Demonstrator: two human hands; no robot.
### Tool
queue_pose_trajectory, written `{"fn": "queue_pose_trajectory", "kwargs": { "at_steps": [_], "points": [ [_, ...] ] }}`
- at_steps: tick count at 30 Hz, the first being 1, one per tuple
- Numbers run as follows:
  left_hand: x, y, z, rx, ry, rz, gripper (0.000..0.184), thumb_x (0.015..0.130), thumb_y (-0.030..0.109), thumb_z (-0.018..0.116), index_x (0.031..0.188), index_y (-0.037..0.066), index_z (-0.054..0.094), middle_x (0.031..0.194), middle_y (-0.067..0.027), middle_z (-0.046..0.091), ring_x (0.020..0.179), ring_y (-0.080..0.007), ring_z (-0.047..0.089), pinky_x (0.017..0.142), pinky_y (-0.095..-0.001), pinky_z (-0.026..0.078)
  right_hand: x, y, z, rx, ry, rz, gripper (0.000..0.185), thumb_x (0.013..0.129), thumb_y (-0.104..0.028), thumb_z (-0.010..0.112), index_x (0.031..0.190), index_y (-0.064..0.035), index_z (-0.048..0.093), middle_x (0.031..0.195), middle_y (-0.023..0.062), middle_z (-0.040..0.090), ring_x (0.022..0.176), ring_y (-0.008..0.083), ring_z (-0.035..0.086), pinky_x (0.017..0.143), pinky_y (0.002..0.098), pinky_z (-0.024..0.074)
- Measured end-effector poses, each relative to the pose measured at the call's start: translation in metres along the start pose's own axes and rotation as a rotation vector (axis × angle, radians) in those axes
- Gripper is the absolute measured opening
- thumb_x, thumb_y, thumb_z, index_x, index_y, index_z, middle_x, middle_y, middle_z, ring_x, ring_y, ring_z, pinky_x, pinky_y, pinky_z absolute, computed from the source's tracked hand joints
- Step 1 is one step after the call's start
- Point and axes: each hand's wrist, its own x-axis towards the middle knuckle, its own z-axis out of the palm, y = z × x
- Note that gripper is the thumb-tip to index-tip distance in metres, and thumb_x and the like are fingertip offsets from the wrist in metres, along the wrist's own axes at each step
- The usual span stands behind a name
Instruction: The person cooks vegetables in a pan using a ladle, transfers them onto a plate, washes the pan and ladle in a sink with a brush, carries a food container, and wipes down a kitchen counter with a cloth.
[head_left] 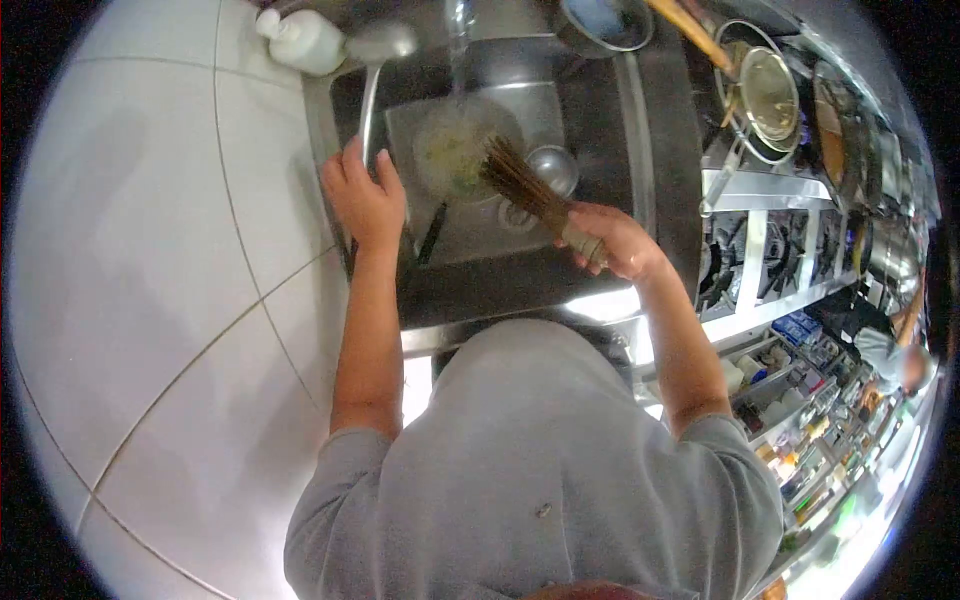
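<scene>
My left hand is closed around the handle of a metal ladle at the left edge of the sink. The ladle's round bowl points away from me, near the wall. In my right hand is a bamboo wok brush, gripped by its bound end. Its bristles reach over the metal sink, close to yellowish scraps in the water. A shiny round metal bowl lies beside the bristles, and a dark slim utensil rests nearer my left hand.
A stream of water falls into the sink at the back. A white bottle stands by the tiled wall. To the right are a pan, wire strainers and stove burners. Another person is at far right.
</scene>
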Motion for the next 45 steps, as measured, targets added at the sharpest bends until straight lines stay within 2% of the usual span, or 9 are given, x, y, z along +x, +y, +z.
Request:
{"fn": "queue_pose_trajectory", "kwargs": {
  "at_steps": [4, 6, 9, 14, 18, 22, 28, 38, 45],
  "points": [
    [0.022, 0.056, 0.069, -0.654, -0.030, -0.022, 0.022, 0.104, 0.012, 0.064, 0.124, 0.003, 0.067, 0.100, -0.0149, 0.066, 0.087, -0.0318, 0.063, 0.080, -0.0441, 0.053, -0.065, -0.053, 0.035, -0.608, 0.340, -0.211, 0.055, 0.102, -0.032, 0.069, 0.148, -0.0016, 0.061, 0.105, 0.0132, 0.078, 0.071, 0.0174, 0.069, 0.058, 0.0319, 0.0565],
    [0.033, 0.061, 0.149, -1.434, -0.592, -0.872, 0.016, 0.105, 0.011, 0.061, 0.119, 0.005, 0.066, 0.094, -0.0101, 0.067, 0.072, -0.0231, 0.059, 0.065, -0.0384, 0.052, -0.075, -0.067, 0.029, -0.955, 0.593, -0.648, 0.063, 0.100, -0.031, 0.071, 0.154, -0.0016, 0.055, 0.103, 0.0179, 0.079, 0.087, 0.0262, 0.076, 0.079, 0.0425, 0.0612],
    [0.047, 0.038, 0.254, -1.960, -0.609, -1.534, 0.015, 0.105, 0.012, 0.061, 0.119, 0.009, 0.066, 0.093, -0.0068, 0.067, 0.067, -0.0181, 0.057, 0.057, -0.0340, 0.048, -0.100, -0.123, 0.066, -1.118, 0.790, -0.649, 0.064, 0.099, -0.036, 0.067, 0.151, -0.0002, 0.056, 0.106, 0.0269, 0.077, 0.104, 0.0404, 0.076, 0.096, 0.0515, 0.0565],
    [0.063, 0.066, 0.210, -1.587, -0.559, -1.352, 0.014, 0.105, 0.021, 0.064, 0.112, 0.011, 0.070, 0.080, -0.0022, 0.061, 0.060, -0.0127, 0.054, 0.044, -0.0285, 0.035, -0.051, -0.208, 0.040, -1.352, 0.914, -0.505, 0.044, 0.092, -0.028, 0.062, 0.124, -0.0004, 0.072, 0.110, 0.0287, 0.076, 0.108, 0.0436, 0.073, 0.095, 0.0506, 0.0573],
    [-0.013, 0.011, 0.189, -0.696, -0.627, -0.291, 0.026, 0.104, 0.027, 0.063, 0.105, 0.002, 0.069, 0.093, -0.0096, 0.065, 0.080, -0.0255, 0.062, 0.076, -0.0433, 0.051, 0.003, -0.263, 0.000, -1.830, 0.774, -0.476, 0.037, 0.089, -0.037, 0.065, 0.109, -0.0121, 0.084, 0.107, 0.0157, 0.081, 0.102, 0.0357, 0.078, 0.086, 0.0514, 0.0622],
    [-0.178, -0.139, 0.270, -0.701, -1.202, -0.602, 0.057, 0.104, 0.043, 0.067, 0.143, 0.002, 0.064, 0.145, -0.0145, 0.063, 0.125, -0.0298, 0.062, 0.105, -0.0487, 0.051, -0.004, -0.286, 0.039, -1.718, 0.782, -0.232, 0.041, 0.092, -0.032, 0.069, 0.130, -0.0190, 0.078, 0.132, 0.0085, 0.076, 0.123, 0.0320, 0.072, 0.093, 0.0563, 0.0581],
    [-0.240, -0.113, 0.223, -0.076, -1.712, -0.773, 0.074, 0.102, 0.058, 0.065, 0.151, 0.002, 0.058, 0.149, -0.0163, 0.060, 0.131, -0.0311, 0.058, 0.110, -0.0498, 0.047, 0.024, -0.304, 0.020, -1.728, 0.699, -0.232, 0.044, 0.093, -0.029, 0.070, 0.135, -0.0171, 0.076, 0.135, 0.0068, 0.075, 0.126, 0.0317, 0.070, 0.093, 0.0559, 0.0574],
    [-0.181, -0.010, 0.153, -0.479, -1.629, -0.979, 0.081, 0.098, 0.071, 0.065, 0.145, 0.005, 0.063, 0.140, -0.0159, 0.063, 0.130, -0.0281, 0.058, 0.110, -0.0493, 0.045, 0.023, -0.294, 0.030, -1.879, 0.684, -0.234, 0.038, 0.090, -0.022, 0.074, 0.127, -0.0148, 0.081, 0.130, 0.0097, 0.077, 0.123, 0.0324, 0.072, 0.092, 0.0533, 0.0598],
    [-0.077, 0.003, 0.170, -1.270, -1.198, -1.504, 0.044, 0.096, 0.052, 0.076, 0.108, 0.011, 0.070, 0.094, -0.0078, 0.072, 0.074, -0.0212, 0.065, 0.062, -0.0354, 0.054, 0.033, -0.257, 0.031, -1.960, 0.814, -0.390, 0.027, 0.094, -0.020, 0.075, 0.119, -0.0167, 0.084, 0.121, 0.0081, 0.080, 0.117, 0.0299, 0.074, 0.092, 0.0464, 0.0608]
  ]
}}
